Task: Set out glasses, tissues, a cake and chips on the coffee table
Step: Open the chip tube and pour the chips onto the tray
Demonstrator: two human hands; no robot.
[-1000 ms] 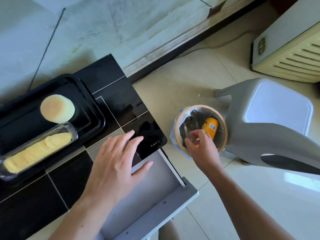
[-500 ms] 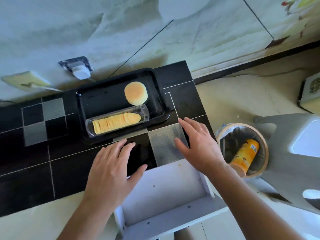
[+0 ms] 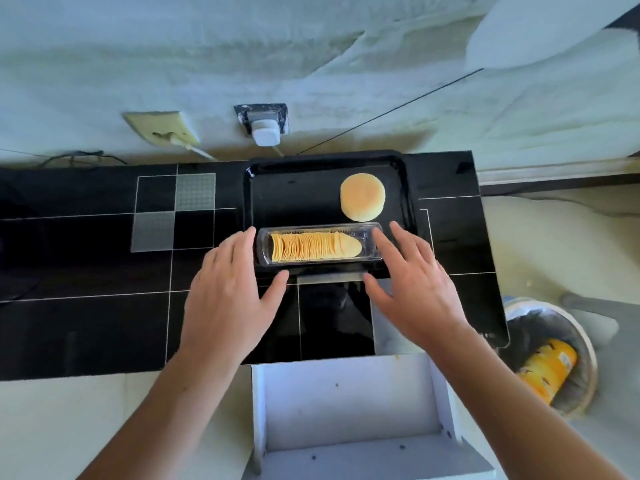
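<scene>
A black tray (image 3: 298, 174) rests on the glossy black coffee table (image 3: 86, 265). On it lie a round pale-yellow cake (image 3: 362, 197) at the back right and a clear plastic tub of stacked chips (image 3: 317, 246) along the front edge. My left hand (image 3: 230, 289) hovers open at the tub's left end, fingertips just beside it. My right hand (image 3: 412, 289) is open at the tub's right end, fingers spread. Neither hand grips anything. No glasses or tissues are in view.
A white drawer (image 3: 349, 407) stands pulled out below the table's front edge. On the floor at right is a bin (image 3: 568, 344) holding a yellow chip can (image 3: 547, 372). A wall socket with a white plug (image 3: 265, 128) sits behind the tray.
My right hand left the bin, where the yellow can now lies, and came over the table. Both hands have moved forward to the two ends of the chip tub.
</scene>
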